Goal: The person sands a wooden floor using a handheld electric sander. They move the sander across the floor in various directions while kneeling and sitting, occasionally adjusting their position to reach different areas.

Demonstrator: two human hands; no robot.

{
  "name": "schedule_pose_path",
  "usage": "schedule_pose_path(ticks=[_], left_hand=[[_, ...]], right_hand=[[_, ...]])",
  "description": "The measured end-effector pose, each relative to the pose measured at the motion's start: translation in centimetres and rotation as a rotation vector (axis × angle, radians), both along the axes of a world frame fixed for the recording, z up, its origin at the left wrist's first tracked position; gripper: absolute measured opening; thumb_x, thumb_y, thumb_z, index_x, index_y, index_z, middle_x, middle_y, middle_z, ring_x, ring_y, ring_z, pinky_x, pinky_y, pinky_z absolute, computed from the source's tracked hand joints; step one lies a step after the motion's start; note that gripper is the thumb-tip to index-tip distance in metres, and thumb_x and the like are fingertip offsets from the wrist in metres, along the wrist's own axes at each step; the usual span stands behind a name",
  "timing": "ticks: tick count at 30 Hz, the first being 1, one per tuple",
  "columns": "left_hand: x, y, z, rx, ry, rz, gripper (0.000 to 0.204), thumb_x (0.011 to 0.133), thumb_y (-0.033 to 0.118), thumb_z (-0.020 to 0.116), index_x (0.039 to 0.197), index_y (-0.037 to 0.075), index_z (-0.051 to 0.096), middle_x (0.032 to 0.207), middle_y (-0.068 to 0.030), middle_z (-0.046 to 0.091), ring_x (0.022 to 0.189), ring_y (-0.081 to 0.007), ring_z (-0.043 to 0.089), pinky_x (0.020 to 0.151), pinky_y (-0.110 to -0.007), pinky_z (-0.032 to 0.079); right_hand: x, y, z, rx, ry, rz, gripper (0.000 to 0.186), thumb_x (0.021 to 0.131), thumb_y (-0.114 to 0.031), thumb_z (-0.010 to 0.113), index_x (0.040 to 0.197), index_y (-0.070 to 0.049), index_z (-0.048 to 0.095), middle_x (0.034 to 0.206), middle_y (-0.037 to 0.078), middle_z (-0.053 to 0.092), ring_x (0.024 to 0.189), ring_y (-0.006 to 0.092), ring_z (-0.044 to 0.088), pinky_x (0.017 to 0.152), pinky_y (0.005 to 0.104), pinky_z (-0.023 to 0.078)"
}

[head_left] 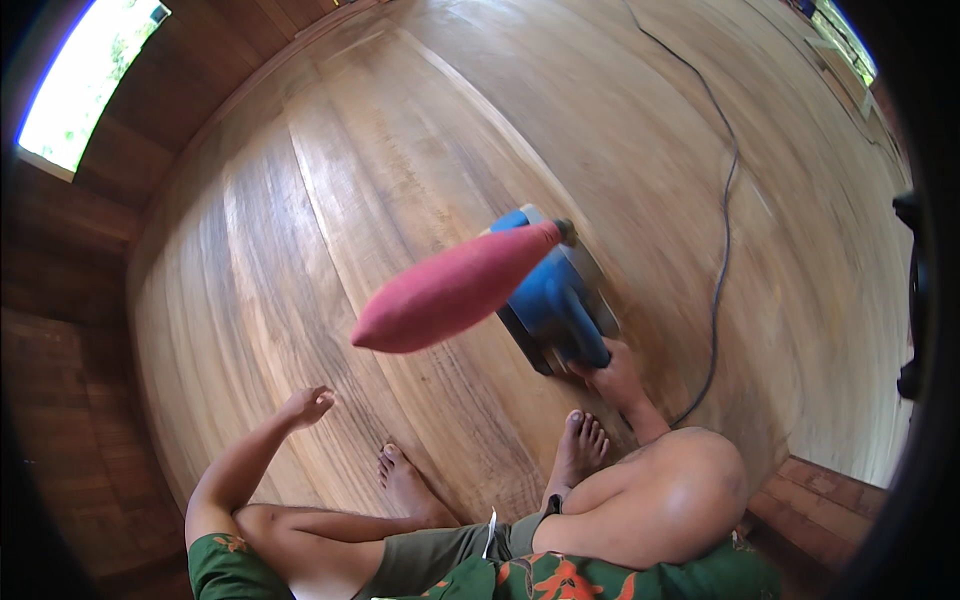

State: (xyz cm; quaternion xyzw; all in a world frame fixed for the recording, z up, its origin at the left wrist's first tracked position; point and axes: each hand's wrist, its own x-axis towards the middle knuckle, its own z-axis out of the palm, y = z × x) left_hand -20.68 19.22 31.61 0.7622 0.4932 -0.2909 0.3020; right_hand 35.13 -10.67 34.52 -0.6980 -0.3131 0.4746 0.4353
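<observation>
A blue belt sander (548, 300) rests on the wooden floor in front of me, slightly right of centre. From its top a stuffed pink-red dust bag (450, 290) sticks out to the left, hiding part of the machine and some boards. My right hand (612, 372) is wrapped round the sander's rear handle, just ahead of my right foot. Off to the left, beyond my left knee, my left hand (308, 406) hangs over the floor with its fingers loosely bent and apart. It holds nothing.
The floorboards (330, 210) spread out around me. A dark power cord (728, 200) curves along the right side to near my right knee. Wood-panelled walls (90, 390) stand at left, with a bright opening (85, 85). My bare feet (405, 485) flank the space before me.
</observation>
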Motion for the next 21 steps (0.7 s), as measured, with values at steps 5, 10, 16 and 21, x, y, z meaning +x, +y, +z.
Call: schedule_pose_path(ticks=[5, 10, 16, 21], left_hand=[[-5.6, -3.6, 2.4, 0.013, 0.058, 0.214, 0.044, 0.102, 0.038, 0.062, 0.134, 0.008, 0.066, 0.117, -0.0212, 0.075, 0.109, -0.0342, 0.073, 0.092, -0.044, 0.056], [-9.6, -9.1, 6.2, 0.112, -0.037, 0.405, 0.044, 0.102, 0.036, 0.064, 0.136, 0.007, 0.064, 0.115, -0.0187, 0.076, 0.101, -0.0310, 0.074, 0.088, -0.042, 0.058], [-11.2, -18.9, 8.1, 0.167, 0.033, 0.507, 0.045, 0.103, 0.035, 0.064, 0.139, 0.008, 0.062, 0.118, -0.0187, 0.075, 0.101, -0.0280, 0.072, 0.090, -0.040, 0.057], [-11.7, -23.7, 6.0, -0.072, 0.179, 0.459, 0.050, 0.101, 0.042, 0.063, 0.139, 0.009, 0.062, 0.120, -0.0194, 0.075, 0.109, -0.0310, 0.073, 0.094, -0.041, 0.057]], right_hand=[[0.2, 13.2, -2.3, 0.206, -0.120, -0.016, 0.034, 0.083, -0.026, 0.084, 0.102, 0.001, 0.075, 0.082, 0.014, 0.074, 0.074, 0.0202, 0.068, 0.072, 0.0380, 0.053], [0.2, 32.8, -4.9, 0.221, -0.267, -0.051, 0.039, 0.078, -0.030, 0.085, 0.101, 0.000, 0.077, 0.087, 0.021, 0.076, 0.080, 0.0300, 0.075, 0.075, 0.0429, 0.058], [-0.2, 45.9, -6.6, 0.335, -0.041, -0.004, 0.020, 0.084, -0.022, 0.078, 0.086, -0.003, 0.070, 0.067, 0.004, 0.063, 0.055, 0.0130, 0.058, 0.050, 0.0316, 0.046], [0.2, 47.0, -7.6, 0.359, -0.156, -0.008, 0.025, 0.083, -0.026, 0.078, 0.091, -0.003, 0.075, 0.071, 0.006, 0.067, 0.058, 0.0158, 0.062, 0.053, 0.0329, 0.051]])
